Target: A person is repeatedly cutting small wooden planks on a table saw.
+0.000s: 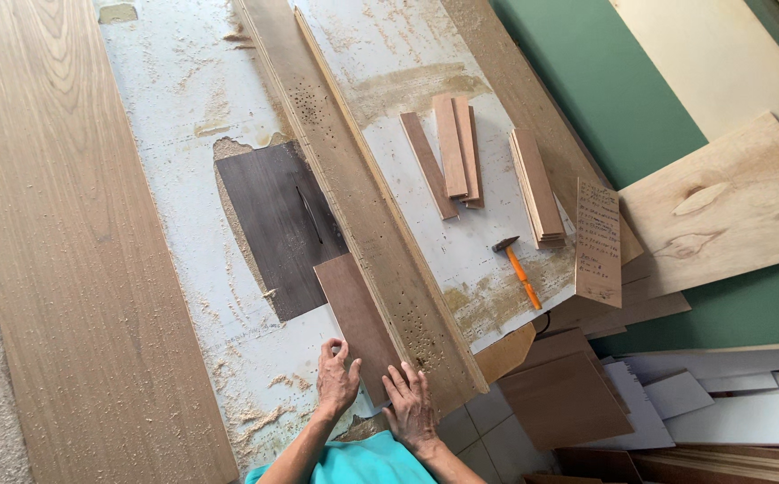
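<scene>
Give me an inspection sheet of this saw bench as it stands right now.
Surface: white table saw top, strewn with sawdust; dark insert plate with the blade slot.
Job's things: brown board lying flat against the long wooden fence, just short of the slot.
Clutter: cut wood strips, a stack of strips, an orange-handled hammer, a written-on board.
Grippers: left hand and right hand both pressed flat on the board's near end.
Cables: nothing seen.
Surroundings: long oak-grain panel on the left; plywood offcuts and white panels piled on the right.
</scene>
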